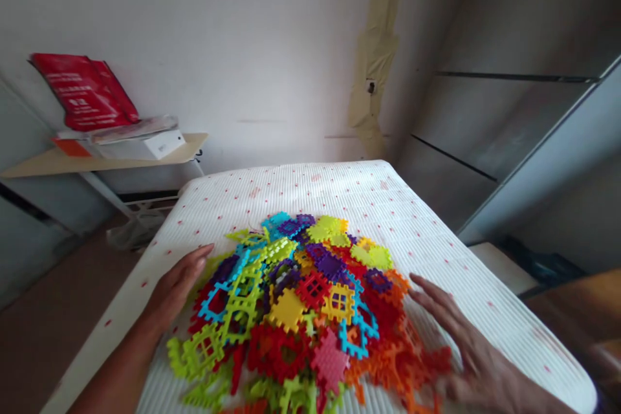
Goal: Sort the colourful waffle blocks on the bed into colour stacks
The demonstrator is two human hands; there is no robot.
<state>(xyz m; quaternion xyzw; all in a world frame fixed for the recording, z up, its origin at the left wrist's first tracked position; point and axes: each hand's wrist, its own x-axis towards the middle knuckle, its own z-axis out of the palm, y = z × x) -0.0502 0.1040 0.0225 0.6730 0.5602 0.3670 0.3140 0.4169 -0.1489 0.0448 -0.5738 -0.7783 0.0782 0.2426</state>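
Note:
A heap of flat plastic interlocking tiles [301, 304] in green, red, orange, blue, purple and yellow lies on a white cloth-covered table [339, 194]. My left hand [177, 284] rests flat against the heap's left edge, fingers stretched out and holding nothing. My right hand [460, 343] lies flat on the right side, fingers spread over orange tiles, gripping none of them. Both hands flank the pile.
A wooden shelf [189, 145] at the back left carries a white box [145, 145] and a red packet [87, 94] leaning on the wall. The floor drops away left of the table. Grey panels [509, 110] stand on the right.

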